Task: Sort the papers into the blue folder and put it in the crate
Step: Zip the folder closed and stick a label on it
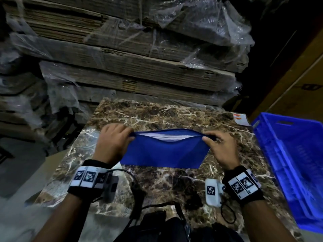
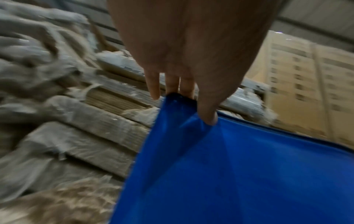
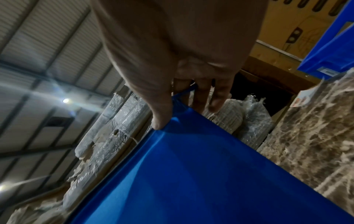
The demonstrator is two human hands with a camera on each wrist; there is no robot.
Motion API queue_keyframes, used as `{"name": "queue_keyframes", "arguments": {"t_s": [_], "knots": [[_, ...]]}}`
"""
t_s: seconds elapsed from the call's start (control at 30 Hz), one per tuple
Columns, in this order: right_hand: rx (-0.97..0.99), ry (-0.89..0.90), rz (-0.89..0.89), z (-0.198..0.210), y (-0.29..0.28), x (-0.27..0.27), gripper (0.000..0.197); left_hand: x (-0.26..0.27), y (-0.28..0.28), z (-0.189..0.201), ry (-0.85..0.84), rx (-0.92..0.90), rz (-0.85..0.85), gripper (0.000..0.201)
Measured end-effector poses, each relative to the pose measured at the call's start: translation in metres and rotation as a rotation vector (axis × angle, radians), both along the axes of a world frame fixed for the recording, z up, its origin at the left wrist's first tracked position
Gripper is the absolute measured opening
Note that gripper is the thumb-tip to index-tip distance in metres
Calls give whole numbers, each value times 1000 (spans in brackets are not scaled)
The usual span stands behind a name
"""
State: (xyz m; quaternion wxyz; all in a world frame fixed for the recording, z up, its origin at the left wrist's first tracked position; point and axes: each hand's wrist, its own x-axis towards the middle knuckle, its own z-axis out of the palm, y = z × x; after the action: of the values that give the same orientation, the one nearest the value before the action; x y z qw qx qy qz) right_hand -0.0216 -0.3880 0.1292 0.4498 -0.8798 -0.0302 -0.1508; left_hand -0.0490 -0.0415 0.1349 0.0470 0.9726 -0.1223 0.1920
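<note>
both wrists sit nearest the head camera, each strapped with a black band carrying square black-and-white coded markers; no words can be read on them. just past the bands, the left hand (image 1: 111,142) pinches the left top corner of the blue folder (image 1: 166,151) and the right hand (image 1: 221,147) pinches the right top corner, so the folder hangs between the two sets of fingers above the marble-patterned table (image 1: 157,112). between the thumbs the folder's mouth gapes, and white papers (image 1: 167,136) show inside it; only the head view shows this.

the left wrist view adds that the left thumb (image 2: 207,112) presses the near face of the folder (image 2: 229,174) while the other fingers (image 2: 155,86) go behind its corner. the right wrist view shows the same pinch mirrored: thumb (image 3: 161,118) in front on the folder (image 3: 191,174), fingers (image 3: 216,97) behind.

right of the right hand's fingers stands the blue crate (image 1: 293,163), apart from the folder. beyond those fingertips a white card with orange print (image 1: 242,119) lies at the table's far right corner, its writing too blurred to read. beyond the fingers, plastic-wrapped flattened cardboard (image 1: 131,58) is stacked.
</note>
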Motion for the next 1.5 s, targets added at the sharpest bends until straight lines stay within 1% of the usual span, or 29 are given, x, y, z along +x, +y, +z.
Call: {"name": "queue_keyframes", "arguments": {"t_s": [0.1,0.2,0.33,0.5,0.63,0.73,0.8,0.87,0.93,0.97,1.03,1.1,1.17,1.23,1.27,1.37,1.4,1.43,1.47,1.5], "knots": [[-257,-35,-6,5,3,5,11,7,-31,6,9,-25,-52,16],[-394,-47,-12,9,8,5,8,12,-44,11,0,-30,-58,9],[-415,-86,-53,14,12,1,7,15,-37,10,-30,-25,-74,5],[-545,-140,-84,14,16,2,4,18,-34,2,-47,-66,-58,4],[-658,-160,-11,11,23,5,7,18,-43,-3,-57,-93,-118,9],[-665,-151,15,10,29,10,9,24,-45,-2,-64,-128,-121,5],[-665,-187,11,15,29,11,9,25,-45,1,-86,-131,-111,3],[-628,-274,-11,23,28,10,8,23,-43,6,-135,-137,-112,14],[-609,-321,-30,30,26,9,8,22,-43,12,-167,-134,-103,16],[-630,-300,-28,31,27,10,9,23,-43,12,-161,-112,-96,12],[-704,-165,7,26,29,13,15,30,-44,6,-100,-67,-74,4],[-729,-54,33,18,28,17,19,37,-46,0,-36,-57,-46,8],[-640,-70,35,17,26,21,17,42,-46,-1,-9,-49,-12,6],[-455,-69,36,16,18,24,16,43,-46,1,2,-35,-3,4],[-309,-38,36,13,14,26,21,43,-45,0,5,-29,-2,3],[271,135,4,-3,4,26,48,44,-45,1,39,-24,4,3],[441,177,-13,-10,2,25,52,45,-46,0,56,-25,8,5],[572,211,-36,-18,1,25,53,45,-46,1,75,-27,16,6],[666,236,-65,-26,0,25,49,46,-46,2,91,-26,18,7],[721,248,-87,-33,0,25,42,46,-48,3,105,-25,18,8]]}}
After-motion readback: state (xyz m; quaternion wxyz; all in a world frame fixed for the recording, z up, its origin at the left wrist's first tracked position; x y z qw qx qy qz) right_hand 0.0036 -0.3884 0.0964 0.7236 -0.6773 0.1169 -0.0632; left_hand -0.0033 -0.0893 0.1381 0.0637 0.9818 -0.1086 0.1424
